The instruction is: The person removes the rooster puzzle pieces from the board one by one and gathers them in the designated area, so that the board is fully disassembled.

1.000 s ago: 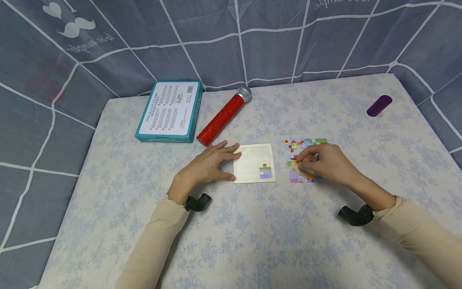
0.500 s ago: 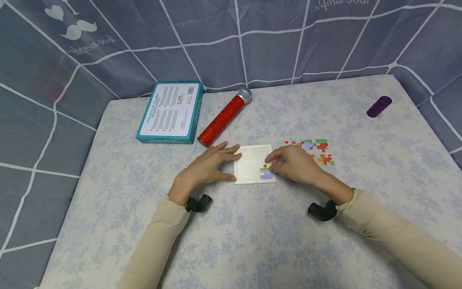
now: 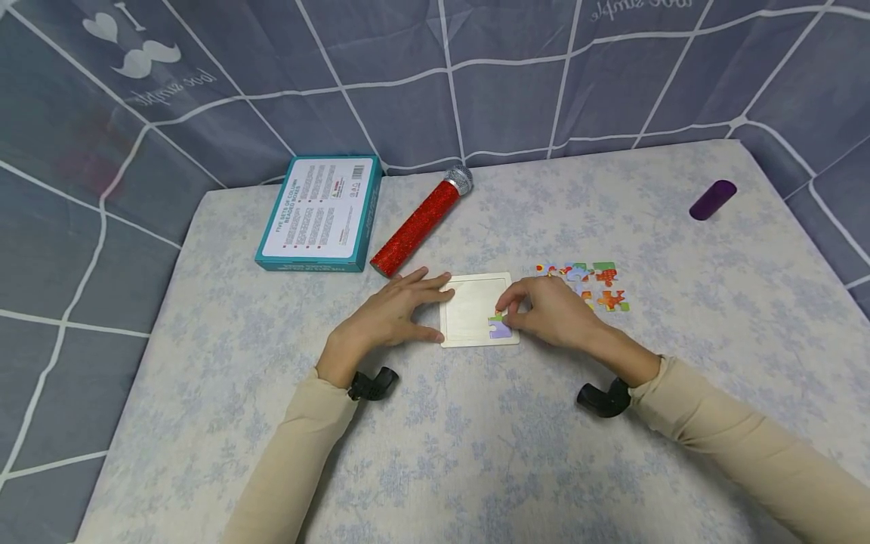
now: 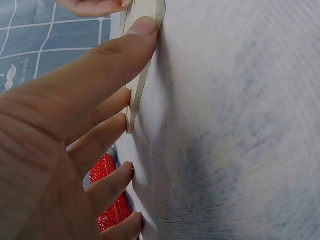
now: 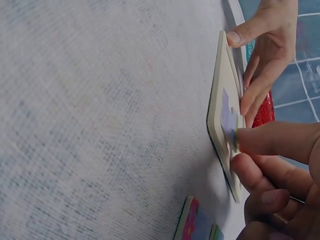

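A square wooden puzzle tray lies on the table, with a purple and green puzzle piece set in its lower right corner. My left hand rests against the tray's left edge, fingers spread; the left wrist view shows its thumb on the rim. Over the tray's right side, my right hand pinches another puzzle piece between thumb and index finger. That piece is mostly hidden by the fingertips, just above the purple one. Loose puzzle pieces lie right of the tray, partly covered by the right hand.
A red glitter microphone lies behind the tray, beside a teal and white box. A dark purple cylinder lies at the far right. A grey tile-patterned curtain hangs along the table's back edge.
My right hand has moved left from the loose pieces to the tray's right side, then its fingertips shifted slightly further onto the tray. The left hand stays at the tray's left edge.
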{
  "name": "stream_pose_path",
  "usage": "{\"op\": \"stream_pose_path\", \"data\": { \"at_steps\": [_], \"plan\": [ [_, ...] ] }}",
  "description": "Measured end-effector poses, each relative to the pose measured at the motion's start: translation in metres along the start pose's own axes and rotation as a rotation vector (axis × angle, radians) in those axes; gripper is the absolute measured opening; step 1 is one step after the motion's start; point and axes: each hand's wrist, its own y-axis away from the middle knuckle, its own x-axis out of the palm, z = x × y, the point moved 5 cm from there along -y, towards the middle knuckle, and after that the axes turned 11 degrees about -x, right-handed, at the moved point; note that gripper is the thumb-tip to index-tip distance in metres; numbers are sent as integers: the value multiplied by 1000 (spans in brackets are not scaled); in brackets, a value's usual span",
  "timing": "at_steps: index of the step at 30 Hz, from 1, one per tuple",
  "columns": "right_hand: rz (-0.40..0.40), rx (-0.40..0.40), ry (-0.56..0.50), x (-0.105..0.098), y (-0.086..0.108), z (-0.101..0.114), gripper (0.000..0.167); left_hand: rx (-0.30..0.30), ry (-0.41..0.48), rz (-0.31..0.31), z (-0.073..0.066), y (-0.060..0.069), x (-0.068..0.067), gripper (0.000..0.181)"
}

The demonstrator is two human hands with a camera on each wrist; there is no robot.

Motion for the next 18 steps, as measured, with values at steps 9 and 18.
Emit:
{"op": "stream_pose_path", "data": {
  "at_steps": [9,18],
  "plan": [
    [11,33,-194,-2,-1,-8,14,-5,6,-1,1,0,0,72],
    [24,157,-299,-23,21,-28,13,2,5,0,0,1,0,73]
  ]
}}
